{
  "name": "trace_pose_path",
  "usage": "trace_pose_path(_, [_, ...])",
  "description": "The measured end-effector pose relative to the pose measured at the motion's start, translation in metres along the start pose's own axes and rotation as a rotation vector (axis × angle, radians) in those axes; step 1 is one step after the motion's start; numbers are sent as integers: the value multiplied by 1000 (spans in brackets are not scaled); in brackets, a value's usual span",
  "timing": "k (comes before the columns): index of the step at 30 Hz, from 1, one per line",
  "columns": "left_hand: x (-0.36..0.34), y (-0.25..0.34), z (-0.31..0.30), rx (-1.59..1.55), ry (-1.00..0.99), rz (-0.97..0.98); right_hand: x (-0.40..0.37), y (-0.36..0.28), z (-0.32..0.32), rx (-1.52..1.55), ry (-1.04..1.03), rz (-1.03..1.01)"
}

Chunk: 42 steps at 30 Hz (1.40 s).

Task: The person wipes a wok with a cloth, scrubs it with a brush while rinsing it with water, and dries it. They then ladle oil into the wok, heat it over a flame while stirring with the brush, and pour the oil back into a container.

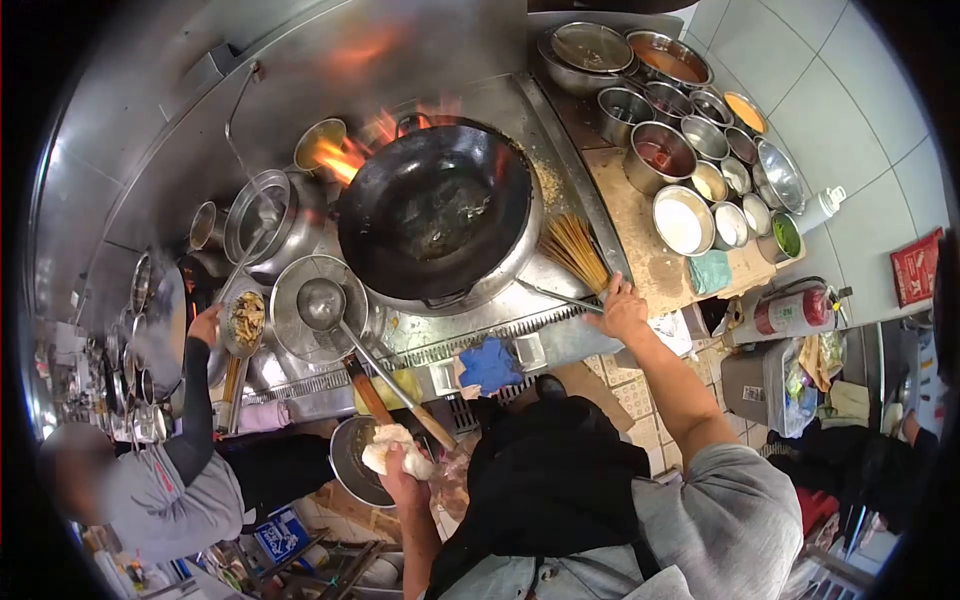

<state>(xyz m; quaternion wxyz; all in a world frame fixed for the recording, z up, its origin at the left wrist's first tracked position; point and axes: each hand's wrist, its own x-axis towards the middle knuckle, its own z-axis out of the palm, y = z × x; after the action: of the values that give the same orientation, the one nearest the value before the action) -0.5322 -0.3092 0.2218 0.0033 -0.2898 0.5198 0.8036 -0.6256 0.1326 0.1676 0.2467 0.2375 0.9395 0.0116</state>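
My left hand (402, 478) is closed on a folded white cloth (393, 450), just above a metal pan (350, 462) at the front of the stove. My right hand (624, 312) is at the range's right edge, its fingers curled at the end of a thin metal rod (555, 296). The narrow end of a bamboo wok brush (577, 252) meets the same fingers, so the exact grip is partly hidden. Ahead sits a large black wok (400, 235) with a little shiny liquid in its bottom. Flames rise behind it.
A ladle (322, 304) rests on a strainer (285, 335) left of the wok. Several seasoning pots (660, 158) crowd the right counter. A blue cloth (488, 366) lies on the front edge. At left, a co-worker's hand (204, 326) is by a strainer of food (246, 320).
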Motion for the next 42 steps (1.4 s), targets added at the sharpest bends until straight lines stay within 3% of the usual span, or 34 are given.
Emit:
trace_pose_path(2, [-16,-4,9,61,-54,21,7,5,6,-4,104,-93])
trace_pose_path(6, [-53,-25,8,105,-14,82,15,20,4,-13,49,-231])
trace_pose_path(8, [-76,-33,9,109,36,69,24,33,13,35,116,-262])
trace_pose_path(9, [-81,-45,1,115,116,109,20,36,-1,-6,23,-237])
trace_pose_path(13, [-127,-51,-11,117,148,106,-25,62,-41,-14,92,-176])
trace_pose_path(16, [-142,-78,-62,137,238,80,-86,78,-68,62,221,-304])
trace_pose_path(18, [-159,-77,-64,138,330,106,-124,78,-74,330,275,-514])
trace_pose_path(19, [-164,-79,-68,198,399,92,-143,75,-82,310,255,-559])
trace_pose_path(20, [-170,-83,-80,258,469,71,-162,71,-89,323,70,-679])
trace_pose_path(21, [-172,-100,-102,207,449,108,-178,63,-88,326,-121,-792])
trace_pose_path(22, [-176,-114,-124,159,425,148,-193,51,-79,299,-150,-827])
trace_pose_path(24, [-190,-119,-145,118,483,40,-221,26,-60,311,-365,-892])
trace_pose_path(27, [-209,-148,-188,32,489,8,-244,-31,-3,149,-437,-913])
trace_pose_path(31, [-231,-180,-221,-45,597,-79,-248,-141,110,198,-508,-925])
trace_pose_path(33, [-244,-181,-232,-11,558,-68,-259,-195,139,143,-364,-1009])
trace_pose_path(34, [-250,-186,-238,-17,561,-63,-237,-221,175,-72,-289,-1305])
trace_pose_path(35, [-258,-195,-246,-15,586,-88,-233,-246,190,4,-430,-1193])
trace_pose_path(36, [-265,-201,-253,-12,612,-114,-228,-262,208,2,-427,-1199])
trace_pose_path(38, [-280,-205,-254,-66,669,-94,-220,-288,233,410,-698,-1003])
trace_pose_path(39, [-289,-209,-256,-54,721,-88,-227,-305,222,406,-700,-1010])
trace_pose_path(41, [-307,-223,-264,-13,770,-72,-238,-344,203,312,-726,-537])
trace_pose_path(42, [-319,-224,-264,-14,775,-72,-235,-356,204,308,-728,-540])
